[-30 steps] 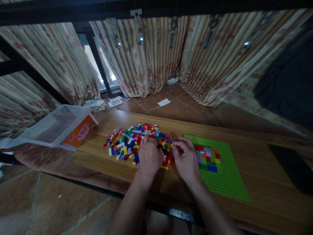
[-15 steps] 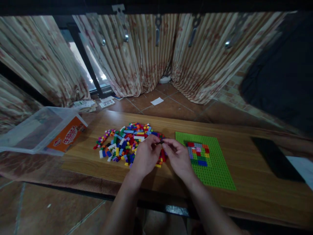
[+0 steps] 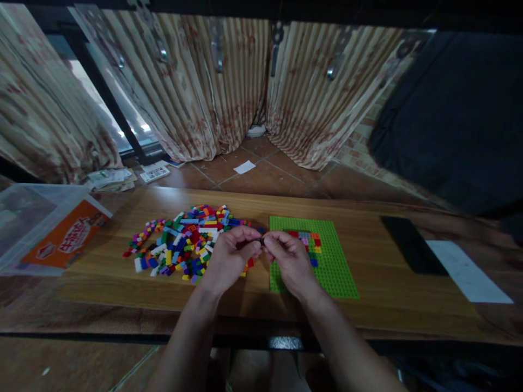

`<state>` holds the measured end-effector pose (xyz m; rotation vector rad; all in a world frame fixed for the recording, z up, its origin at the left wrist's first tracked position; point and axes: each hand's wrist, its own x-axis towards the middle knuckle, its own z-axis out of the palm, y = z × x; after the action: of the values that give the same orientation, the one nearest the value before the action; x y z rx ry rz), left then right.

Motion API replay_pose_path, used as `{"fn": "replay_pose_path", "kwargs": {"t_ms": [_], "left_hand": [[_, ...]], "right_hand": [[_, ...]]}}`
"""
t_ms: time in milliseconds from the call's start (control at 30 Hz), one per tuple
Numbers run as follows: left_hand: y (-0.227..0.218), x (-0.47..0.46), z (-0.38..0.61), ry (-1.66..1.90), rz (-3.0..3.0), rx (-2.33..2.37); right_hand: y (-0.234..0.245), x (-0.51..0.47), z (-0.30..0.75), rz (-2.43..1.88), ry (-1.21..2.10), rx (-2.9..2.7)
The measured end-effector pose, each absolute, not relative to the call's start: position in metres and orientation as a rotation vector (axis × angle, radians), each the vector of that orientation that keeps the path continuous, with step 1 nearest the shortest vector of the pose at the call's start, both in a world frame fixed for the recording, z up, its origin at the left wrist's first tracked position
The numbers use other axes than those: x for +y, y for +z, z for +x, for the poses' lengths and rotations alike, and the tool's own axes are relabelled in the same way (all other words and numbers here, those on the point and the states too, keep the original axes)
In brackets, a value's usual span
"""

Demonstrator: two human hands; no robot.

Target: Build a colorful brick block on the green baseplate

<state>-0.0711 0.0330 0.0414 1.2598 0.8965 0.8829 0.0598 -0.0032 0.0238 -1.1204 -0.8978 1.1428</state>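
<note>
My left hand (image 3: 231,258) and my right hand (image 3: 289,264) meet above the table, between the loose bricks and the baseplate. Both are closed, fingertips pinching a small dark toy brick (image 3: 262,241); its exact shape is too small to make out. Under and beyond my right hand lies the green studded baseplate (image 3: 341,277). A patch of coloured bricks (image 3: 315,239) is fixed on it, partly hidden by that hand. To the left of my hands spreads a pile of loose bricks (image 3: 169,242) in many colours, its right end partly covered by my left hand.
A clear plastic bin (image 3: 53,190) with an orange label stands at the far left. On the right lie a black flat sheet (image 3: 412,245) and a white paper (image 3: 468,272). The wooden tabletop (image 3: 241,299) runs beneath everything; striped curtains (image 3: 196,92) hang behind.
The view has swung right, so the table's things appear further left. My hands, still pinching the dark brick, have moved right across the table, nearer the baseplate, and hide more of the fixed bricks.
</note>
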Motion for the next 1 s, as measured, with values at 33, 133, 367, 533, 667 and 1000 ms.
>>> {"fn": "replay_pose_path", "kwargs": {"t_ms": [33,133,367,533,667,1000], "left_hand": [[0.042,0.033,-0.068,0.890,1.241,0.889],[0.039,0.030,-0.055,0.922,1.233,0.892],[0.022,0.022,-0.020,0.935,1.479,1.041],[0.019,0.019,0.001,0.945,1.723,1.104],[0.020,0.018,0.009,0.907,1.795,1.146],[0.017,0.015,0.016,0.769,1.784,1.282]], "right_hand": [[0.026,-0.004,0.064,-1.098,1.164,-0.861],[0.031,-0.006,0.085,-1.055,1.153,-0.756],[0.031,-0.012,0.146,-1.040,0.938,-0.533],[0.023,-0.017,0.165,-1.062,0.896,-0.479],[0.012,-0.017,0.172,-1.283,0.811,-0.581],[0.008,-0.021,0.171,-1.726,0.524,-1.274]]}}
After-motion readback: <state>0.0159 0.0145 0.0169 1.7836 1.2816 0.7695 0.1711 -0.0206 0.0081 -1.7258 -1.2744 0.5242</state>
